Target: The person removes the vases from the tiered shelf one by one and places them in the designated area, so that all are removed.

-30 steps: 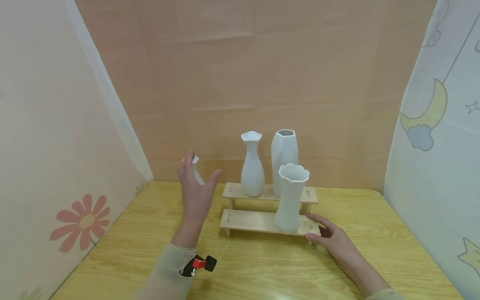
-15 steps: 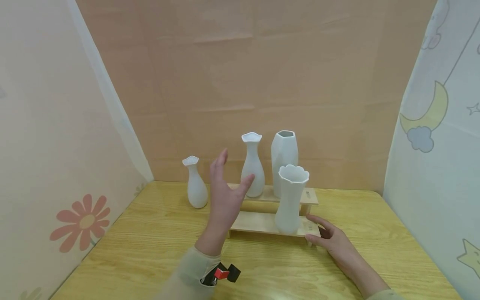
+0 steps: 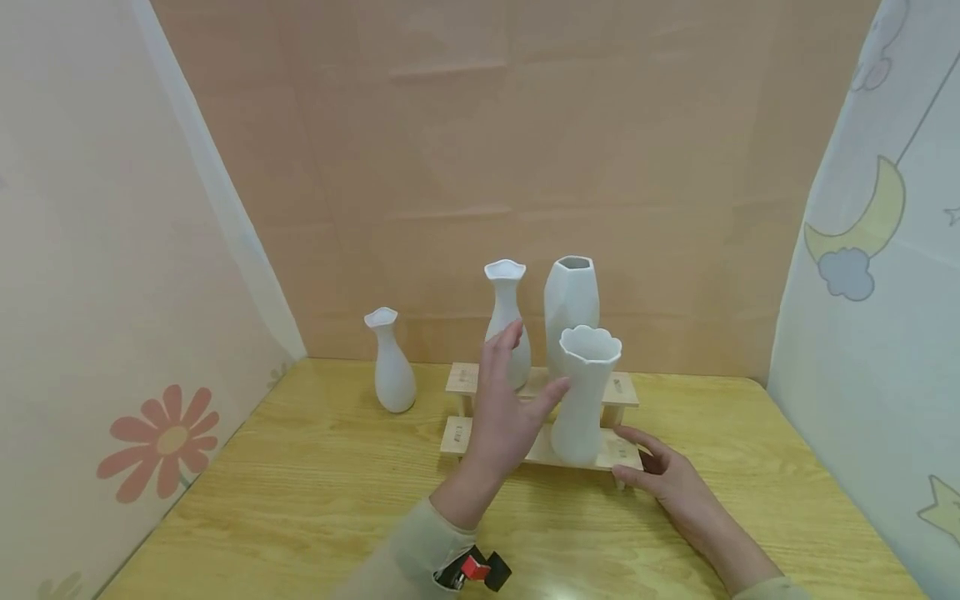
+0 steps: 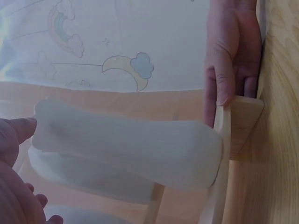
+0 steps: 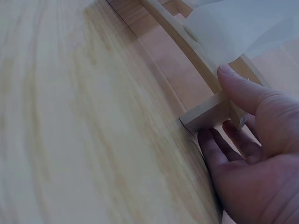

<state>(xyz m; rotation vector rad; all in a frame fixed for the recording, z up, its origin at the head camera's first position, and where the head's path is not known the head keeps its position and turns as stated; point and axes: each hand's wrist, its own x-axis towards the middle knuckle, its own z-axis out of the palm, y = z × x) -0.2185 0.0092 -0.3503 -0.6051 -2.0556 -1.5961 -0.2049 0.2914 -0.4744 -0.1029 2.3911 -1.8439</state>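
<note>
My left hand (image 3: 504, 421) is raised, thumb and fingers spread and holding nothing, just left of a white vase with a scalloped rim (image 3: 587, 408). In the left wrist view, its thumb tip overlaps the rim of that vase (image 4: 131, 144). The vase stands upright on the lower step of a two-step wooden stand (image 3: 618, 450). My right hand (image 3: 671, 479) grips the stand's right end, thumb at the front edge. The right wrist view has the thumb on the step edge and fingers around the support board (image 5: 208, 114). The left hand partly hides the stand.
On the upper step are a white narrow-necked vase (image 3: 505, 296), partly behind the left hand, and a faceted vase (image 3: 572, 296). A smaller narrow-necked vase (image 3: 393, 371) stands on the wooden table (image 3: 300, 475), left of the stand. An orange cloth (image 3: 450, 150) hangs behind.
My left hand has moved right, from in front of the small vase on the table to beside the scalloped vase. The right hand has kept its grip on the stand.
</note>
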